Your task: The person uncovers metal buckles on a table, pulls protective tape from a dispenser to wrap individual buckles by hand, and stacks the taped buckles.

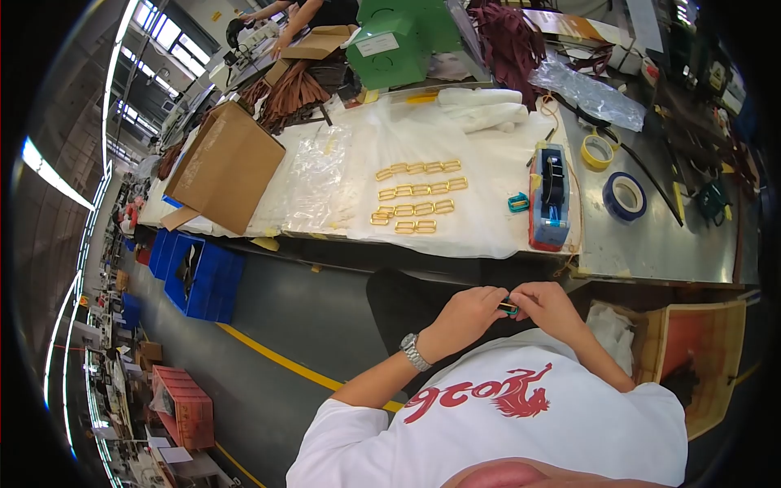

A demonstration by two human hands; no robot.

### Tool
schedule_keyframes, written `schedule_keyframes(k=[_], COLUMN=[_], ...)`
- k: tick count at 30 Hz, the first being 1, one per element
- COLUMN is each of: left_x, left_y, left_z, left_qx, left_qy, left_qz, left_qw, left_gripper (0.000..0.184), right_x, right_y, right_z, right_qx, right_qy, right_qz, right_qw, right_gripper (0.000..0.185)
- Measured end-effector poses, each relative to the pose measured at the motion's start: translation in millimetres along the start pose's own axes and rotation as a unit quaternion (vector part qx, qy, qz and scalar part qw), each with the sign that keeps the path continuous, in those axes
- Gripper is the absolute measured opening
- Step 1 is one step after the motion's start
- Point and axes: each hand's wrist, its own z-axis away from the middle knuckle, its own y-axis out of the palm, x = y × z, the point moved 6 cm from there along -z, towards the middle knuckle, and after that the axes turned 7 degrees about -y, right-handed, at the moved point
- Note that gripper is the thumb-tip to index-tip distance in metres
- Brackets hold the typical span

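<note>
Close to my body, below the table edge, my left hand (470,313) and my right hand (547,307) meet at the fingertips. Pinched between them is a small metal buckle with teal on it (508,307), partly covered by my fingers. A watch circles my left wrist. On the white-covered table, gold rectangular buckles (421,190) lie in several rows. To their right is another teal-covered piece (518,202), beside a blue tape dispenser (552,195).
An open cardboard box (226,167) stands at the table's left. Yellow tape (597,151) and blue tape (625,197) rolls lie right. Blue bins (203,276) sit on the floor left; a wooden crate (700,358) is at my right. Another person's arms (297,24) show far back.
</note>
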Motion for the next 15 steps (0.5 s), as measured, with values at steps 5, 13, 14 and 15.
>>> schedule_keyframes(k=[5, 13, 14, 15], left_x=[-3, -4, -2, -1], left_y=[4, 17, 20, 21], left_z=[-1, 1, 1, 0], left_qx=[-0.019, 0.022, 0.035, 0.017], left_qy=[0.007, -0.003, -0.015, -0.010], left_qz=[-0.006, -0.037, -0.036, -0.040], left_qw=[1.000, 0.999, 0.999, 0.999], left_gripper=[0.036, 0.038, 0.037, 0.037], right_x=[-16, -26, -28, -26], right_y=[0, 4, 5, 4], right_z=[1, 4, 3, 3], right_qx=[-0.030, -0.024, -0.030, -0.042], right_qy=[0.005, 0.030, 0.028, 0.007], right_qz=[-0.044, -0.037, -0.038, -0.039], right_qw=[0.999, 0.999, 0.998, 0.998], right_gripper=[0.017, 0.017, 0.017, 0.018])
